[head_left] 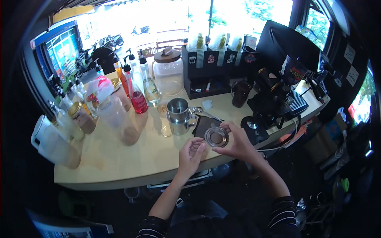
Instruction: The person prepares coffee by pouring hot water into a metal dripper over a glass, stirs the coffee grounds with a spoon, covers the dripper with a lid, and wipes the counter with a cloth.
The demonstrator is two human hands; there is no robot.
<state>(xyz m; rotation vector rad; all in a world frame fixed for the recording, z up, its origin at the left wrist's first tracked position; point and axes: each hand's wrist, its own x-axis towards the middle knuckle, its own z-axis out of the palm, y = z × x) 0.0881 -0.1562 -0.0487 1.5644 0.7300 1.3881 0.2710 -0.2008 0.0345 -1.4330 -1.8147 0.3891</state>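
Observation:
My right hand point(237, 142) grips a small round container point(216, 137) by its rim, thumb on the near side and fingers on the far side. It has a shiny, clear or metallic rim and a brown middle; whether that is powder or liquid I cannot tell. Just left of it, my left hand point(191, 154) is palm up with loosely curled fingers and nothing visible in it. Beyond my hands stands a steel mug point(179, 123) with a steel cup-shaped piece point(177, 107) on top. A spoon point(206, 113) lies behind a dark mat point(203, 125), which the container partly hides.
Pump bottles, including a red syrup bottle point(138, 101), and clear jugs point(51, 139) crowd the counter's left. A large lidded jar point(168, 73) stands behind. A black cup rack point(220, 71), a dark pitcher point(240, 94) and a black espresso machine point(274, 91) occupy the right.

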